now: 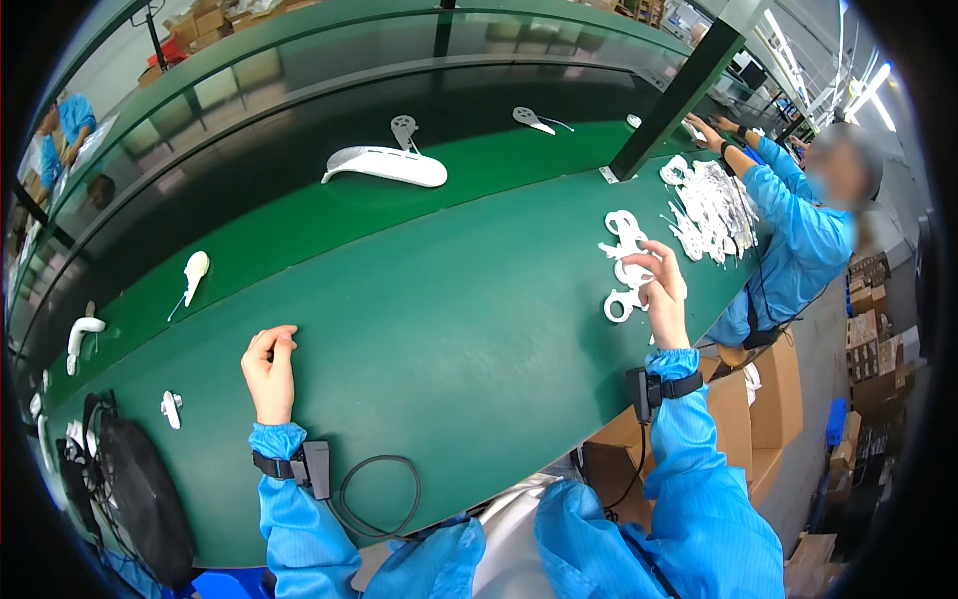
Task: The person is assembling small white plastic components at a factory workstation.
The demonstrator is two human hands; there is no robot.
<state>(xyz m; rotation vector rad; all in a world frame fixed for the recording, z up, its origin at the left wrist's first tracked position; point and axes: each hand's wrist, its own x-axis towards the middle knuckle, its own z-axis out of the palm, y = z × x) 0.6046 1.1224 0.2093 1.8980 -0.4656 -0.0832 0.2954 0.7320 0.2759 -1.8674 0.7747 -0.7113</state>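
Note:
My left hand [269, 374] hovers above the green table at the left, its fingers curled in toward the thumb, and nothing shows in it. At the right, my right hand [663, 297] reaches over a small group of white ring-shaped plastic parts [619, 305]. Its thumb and forefinger are bent but apart, with no part between them that I can see. The hand covers some of those rings. Beyond them lies a larger heap of white plastic pieces [714, 210].
A curved white shell [384, 166] and small white parts [195, 275] lie on the moving-belt-like green strip [469, 180] behind. A dark bag [145, 494] sits at the left edge. A co-worker [798, 220] works at the far right, near a post [679, 100]. Cardboard boxes [733, 424] stand below.

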